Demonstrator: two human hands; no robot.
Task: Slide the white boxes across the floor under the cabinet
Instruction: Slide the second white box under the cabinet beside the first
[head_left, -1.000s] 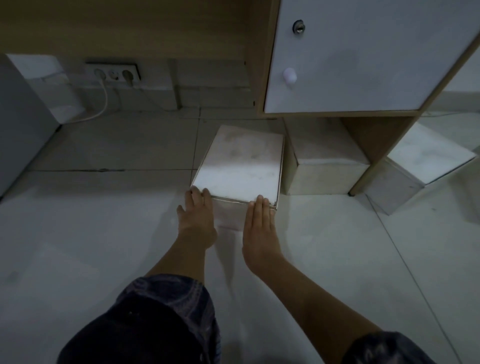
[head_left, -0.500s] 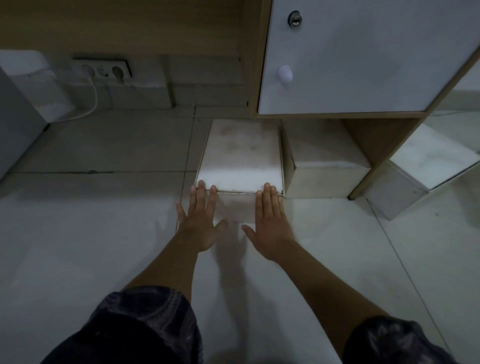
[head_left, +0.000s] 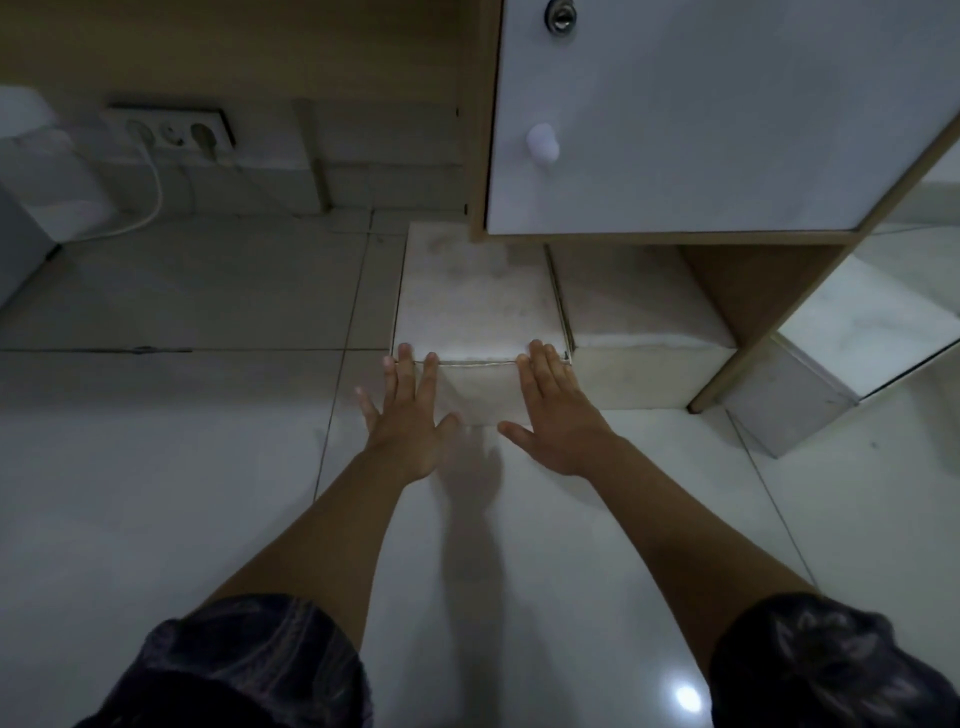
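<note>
A white box (head_left: 475, 306) lies on the tiled floor, its far end under the left part of the cabinet (head_left: 727, 119). My left hand (head_left: 408, 410) presses flat against its near face at the left corner, fingers spread. My right hand (head_left: 558, 410) lies flat against the same face at the right corner. A second white box (head_left: 644, 332) sits under the cabinet right beside the first, touching it. A third white box (head_left: 841, 353) stands to the right of the cabinet's wooden side panel (head_left: 748, 312).
A wall socket strip (head_left: 171, 136) with a white cable (head_left: 150, 202) is at the back left. A grey appliance edge (head_left: 21, 239) stands at the far left. Pale tiles (head_left: 182, 493) surround my arms; my dark-clad knees are at the bottom.
The box has slid away from me and turned straight, going further under the cabinet and closing up against the second box. Both hands followed it with fingers spreading.
</note>
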